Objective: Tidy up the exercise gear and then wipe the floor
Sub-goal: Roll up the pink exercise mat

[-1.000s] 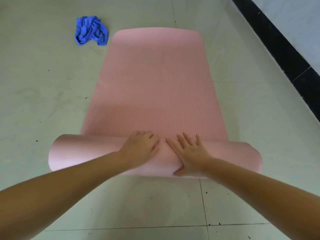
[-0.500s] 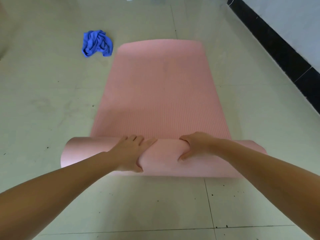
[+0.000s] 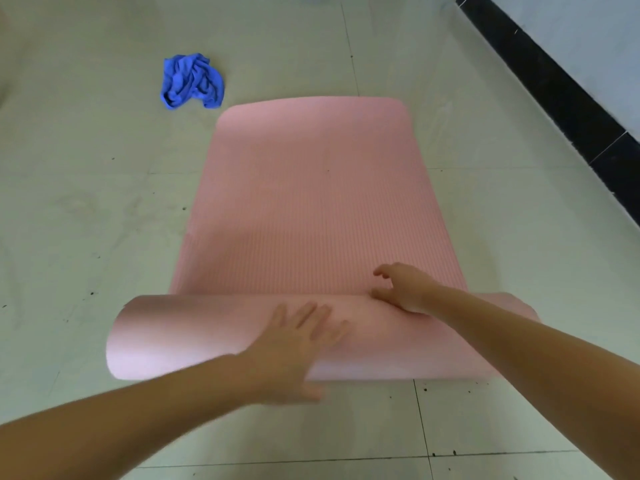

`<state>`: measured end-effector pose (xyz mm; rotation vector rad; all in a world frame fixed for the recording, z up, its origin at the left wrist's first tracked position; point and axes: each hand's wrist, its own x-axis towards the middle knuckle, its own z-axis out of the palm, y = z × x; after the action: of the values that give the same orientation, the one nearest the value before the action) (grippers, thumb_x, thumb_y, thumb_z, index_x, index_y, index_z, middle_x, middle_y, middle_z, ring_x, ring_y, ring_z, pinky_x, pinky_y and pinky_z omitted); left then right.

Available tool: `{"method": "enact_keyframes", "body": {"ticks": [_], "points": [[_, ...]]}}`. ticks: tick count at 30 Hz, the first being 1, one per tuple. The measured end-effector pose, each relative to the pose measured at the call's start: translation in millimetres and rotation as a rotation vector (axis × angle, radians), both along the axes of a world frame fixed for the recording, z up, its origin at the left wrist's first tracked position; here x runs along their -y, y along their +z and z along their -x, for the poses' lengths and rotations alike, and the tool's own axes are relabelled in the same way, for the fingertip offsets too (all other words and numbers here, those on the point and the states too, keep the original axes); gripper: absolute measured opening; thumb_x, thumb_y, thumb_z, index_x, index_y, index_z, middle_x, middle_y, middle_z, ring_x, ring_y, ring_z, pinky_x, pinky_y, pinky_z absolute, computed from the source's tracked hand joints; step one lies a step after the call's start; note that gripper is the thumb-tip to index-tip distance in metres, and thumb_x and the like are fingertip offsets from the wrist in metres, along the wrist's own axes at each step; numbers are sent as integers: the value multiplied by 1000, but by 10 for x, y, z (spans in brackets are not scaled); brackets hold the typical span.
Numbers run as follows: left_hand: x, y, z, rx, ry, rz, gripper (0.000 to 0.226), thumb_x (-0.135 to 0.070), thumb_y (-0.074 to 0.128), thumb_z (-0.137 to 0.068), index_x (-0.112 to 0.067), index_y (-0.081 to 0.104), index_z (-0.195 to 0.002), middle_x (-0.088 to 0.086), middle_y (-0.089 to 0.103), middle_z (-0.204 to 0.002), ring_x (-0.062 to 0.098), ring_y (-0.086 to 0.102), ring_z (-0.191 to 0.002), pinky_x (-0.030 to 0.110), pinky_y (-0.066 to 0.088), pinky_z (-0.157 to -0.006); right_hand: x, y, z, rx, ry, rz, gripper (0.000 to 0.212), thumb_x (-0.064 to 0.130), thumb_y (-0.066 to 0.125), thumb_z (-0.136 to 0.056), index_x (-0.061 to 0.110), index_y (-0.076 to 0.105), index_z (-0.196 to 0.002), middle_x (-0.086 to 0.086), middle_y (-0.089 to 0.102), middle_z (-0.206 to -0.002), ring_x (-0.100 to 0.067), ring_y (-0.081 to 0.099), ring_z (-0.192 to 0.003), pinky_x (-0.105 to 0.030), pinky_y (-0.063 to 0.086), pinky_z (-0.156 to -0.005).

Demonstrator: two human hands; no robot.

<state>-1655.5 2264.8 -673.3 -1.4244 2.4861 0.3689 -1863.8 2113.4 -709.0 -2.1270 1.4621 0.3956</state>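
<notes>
A pink exercise mat [image 3: 311, 188] lies lengthwise on the pale tiled floor, its near end rolled into a thick roll [image 3: 194, 334]. My left hand [image 3: 294, 344] lies flat on top of the roll with fingers spread, a little blurred. My right hand [image 3: 401, 289] sits at the far edge of the roll where it meets the flat mat, its fingers loosely bent and lifted. A crumpled blue cloth [image 3: 190, 81] lies on the floor beyond the mat's far left corner.
A black skirting strip [image 3: 561, 95] and a pale wall run along the right side. The tiled floor [image 3: 86, 209] has dark specks and smudges. Bare floor spreads to the left of the mat.
Both hands let go of their curled grip on the roll. The left hand now lies flat on it; the right hand has lifted over its far edge. The roll looks thicker.
</notes>
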Motion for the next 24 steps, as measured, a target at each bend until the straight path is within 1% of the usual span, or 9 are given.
{"method": "enact_keyframes", "body": {"ticks": [2, 3, 6, 8, 11, 14, 17, 20, 24], "points": [[-54, -99, 91, 163, 5, -118, 112, -60, 59, -79, -32, -29, -142, 15, -27, -154, 35, -20, -143, 64, -2, -109, -42, 29, -59, -44, 56, 187, 48, 48, 41, -97, 24, 41, -139, -3, 46, -139, -25, 45, -127, -38, 33, -106], [3, -126, 96, 206, 0, -115, 116, -60, 61, -78, -31, -32, -141, 16, -29, -153, 36, -20, -142, 65, -2, -108, -80, 56, -90, -8, 81, 235, 46, 45, 38, -98, 24, 41, -139, -2, 46, -139, -24, 43, -128, -38, 30, -106], [342, -155, 9, 174, 51, -49, 117, -58, 65, -74, -33, -26, -144, 17, -11, -157, 35, -3, -145, 65, 9, -108, -241, 170, -132, 149, 176, 308, 49, 45, 36, -97, 24, 39, -141, -1, 44, -142, -22, 40, -131, -36, 24, -109], [584, -109, -59, 108, 126, -77, 118, -59, 68, -70, -36, -20, -146, 14, 2, -156, 33, 7, -143, 62, 14, -108, -363, 230, -133, 159, 277, 333, 69, 59, 22, -86, 24, 34, -144, 0, 40, -145, -23, 36, -134, -39, 20, -112], [764, -29, -79, 121, 185, -139, 119, -60, 71, -67, -36, -14, -147, 10, 0, -157, 30, 3, -144, 65, 10, -110, -498, 174, -103, 6, 425, 314, 101, 76, 18, -66, 23, -1, -151, -7, 15, -158, -28, 16, -145, -55, 9, -116], [660, -61, -18, 183, 219, -77, 118, -59, 69, -69, -31, -13, -148, 14, 0, -156, 33, 3, -144, 66, 6, -110, -561, 140, -105, -152, 468, 288, 115, 75, 47, -71, 27, -30, -142, -16, -11, -159, -34, -5, -147, -61, 4, -114], [472, -140, 5, 227, 218, 27, 118, -57, 66, -71, -26, -19, -147, 19, 7, -152, 37, 12, -139, 64, 14, -108, -587, 177, -150, -162, 472, 331, 116, 64, 61, -73, 20, -13, -151, -17, 12, -155, -34, 15, -142, -55, 19, -111], [410, -119, -44, 193, 168, 74, 110, -54, 61, -75, -25, -15, -149, 18, 20, -145, 35, 25, -130, 55, 24, -105, -580, 161, -145, -79, 497, 394, 105, 59, 65, -69, 18, 14, -150, -9, 43, -135, -31, 43, -119, -45, 36, -97], [272, -69, -103, 112, 111, 29, 104, -57, 60, -73, -27, -5, -149, 9, 33, -138, 29, 36, -121, 45, 31, -101, -704, 293, -92, -48, 514, 309, 94, 61, 62, -70, 24, 21, -146, -3, 51, -120, -27, 50, -104, -35, 41, -87]]}}
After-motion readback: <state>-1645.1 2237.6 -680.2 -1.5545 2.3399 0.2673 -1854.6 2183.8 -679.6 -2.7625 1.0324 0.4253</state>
